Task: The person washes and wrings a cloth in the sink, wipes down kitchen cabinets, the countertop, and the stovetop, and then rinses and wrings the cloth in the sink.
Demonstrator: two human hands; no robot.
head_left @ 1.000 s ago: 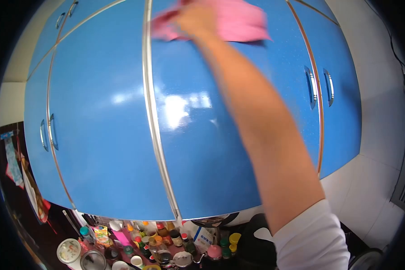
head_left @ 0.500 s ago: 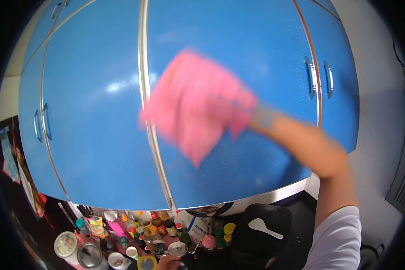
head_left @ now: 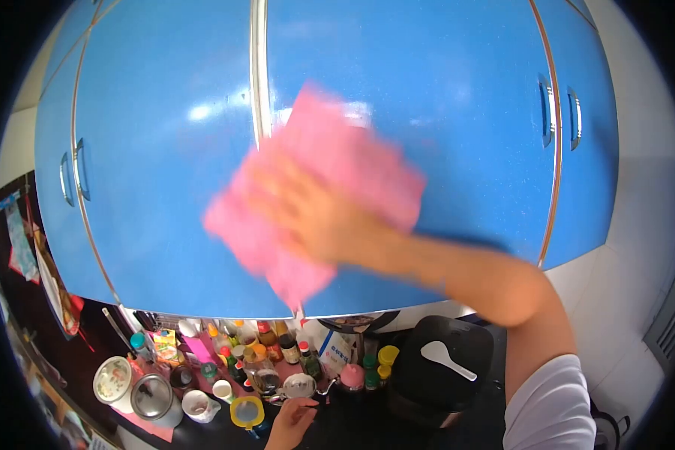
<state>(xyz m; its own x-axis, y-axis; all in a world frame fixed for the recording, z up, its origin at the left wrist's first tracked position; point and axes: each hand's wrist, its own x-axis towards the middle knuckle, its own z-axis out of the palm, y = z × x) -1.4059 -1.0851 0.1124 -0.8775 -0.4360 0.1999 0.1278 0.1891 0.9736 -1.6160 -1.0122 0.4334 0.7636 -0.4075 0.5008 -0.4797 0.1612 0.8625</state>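
Observation:
My right hand (head_left: 307, 206) lies over a pink cloth (head_left: 367, 165), its fingers blurred, and presses it against the blue cabinet door (head_left: 442, 90). The cloth spreads out around the hand and covers part of the silver strip (head_left: 259, 90) between two doors. Down at the counter, my left hand (head_left: 292, 421) rests with its fingers pointing right, apparently holding nothing. Just above it is a small metal pot (head_left: 300, 385), and a yellow-rimmed container (head_left: 246, 412) stands to its left.
Several sauce bottles (head_left: 289, 349) crowd the counter below the cabinets. Left of them are a lidded pot (head_left: 151, 397) and a white mug (head_left: 199, 405). A white rice paddle (head_left: 448, 360) lies on a black appliance (head_left: 427, 334) at the right. Metal handles (head_left: 545, 111) stick out from the doors.
My right hand, once hidden behind the blurred cloth, now shows on top of it, lower and further left. The view has tilted down, bringing more of my left hand and the counter into sight.

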